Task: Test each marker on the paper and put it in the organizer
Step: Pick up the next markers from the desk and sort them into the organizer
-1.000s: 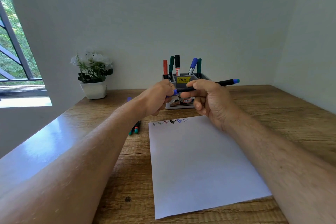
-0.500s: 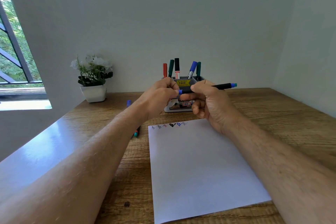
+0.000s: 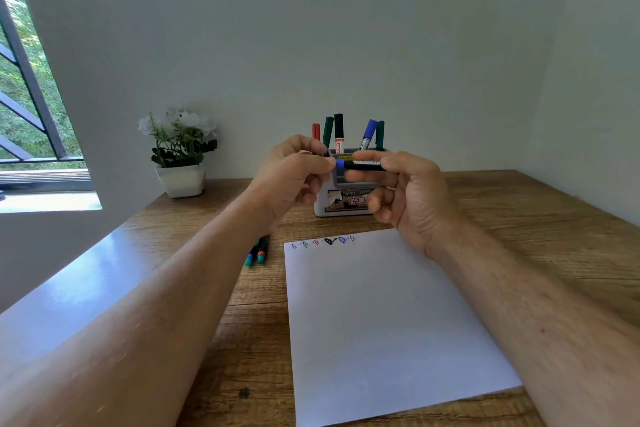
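Since a second ago we have pushed the blue cap onto the slim black marker with a blue cap (image 3: 360,165), so that the long barrel that stuck out past our right hand then is now mostly hidden inside the hand. We hold that marker level in the air, directly in front of the grey and white plastic desk organizer (image 3: 343,208), between our two hands. Our left hand (image 3: 294,177) pinches the blue cap end with curled fingers (image 3: 320,163); our right hand (image 3: 412,191) grips the black barrel, thumb and forefinger closed round it and the other fingers curled below.

In the organizer stand five markers upright: a red one (image 3: 316,131), a dark green one (image 3: 327,131), a black and white one with a red label (image 3: 338,132), a blue-capped one leaning right (image 3: 368,134) and another dark green one (image 3: 380,134).

On our side of the organizer lies a white sheet of paper (image 3: 381,315) flat on the brown wooden table (image 3: 540,218). Along the paper's edge nearest the organizer runs a row of small test scribbles (image 3: 325,242) in blue, green, red and black. To the left of the organizer and nearer to us, just beside the paper, lie several loose markers with teal and red ends (image 3: 257,252), partly hidden by our left forearm.

Further left of the organizer, by the wall, stands a small white pot with white flowers and green leaves (image 3: 180,156), and beyond that a window with dark bars (image 3: 31,94).
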Action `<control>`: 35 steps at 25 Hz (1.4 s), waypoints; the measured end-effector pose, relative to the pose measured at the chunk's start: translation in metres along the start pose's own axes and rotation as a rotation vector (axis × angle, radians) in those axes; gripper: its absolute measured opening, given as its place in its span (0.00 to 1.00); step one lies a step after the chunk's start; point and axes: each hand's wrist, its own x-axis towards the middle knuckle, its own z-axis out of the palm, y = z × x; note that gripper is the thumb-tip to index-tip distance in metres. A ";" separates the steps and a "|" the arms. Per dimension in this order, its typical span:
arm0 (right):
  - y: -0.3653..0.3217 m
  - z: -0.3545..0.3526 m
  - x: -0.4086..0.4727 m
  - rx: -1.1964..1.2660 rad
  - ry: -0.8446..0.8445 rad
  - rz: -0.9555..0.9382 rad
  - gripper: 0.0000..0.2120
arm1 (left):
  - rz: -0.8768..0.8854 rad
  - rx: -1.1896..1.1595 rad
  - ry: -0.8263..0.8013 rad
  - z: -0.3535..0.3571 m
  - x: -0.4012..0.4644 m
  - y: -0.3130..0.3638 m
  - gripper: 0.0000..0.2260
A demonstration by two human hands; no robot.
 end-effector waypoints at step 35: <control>0.016 0.011 -0.007 -1.004 0.123 -0.405 0.09 | 0.251 -0.174 0.234 0.002 0.004 -0.009 0.21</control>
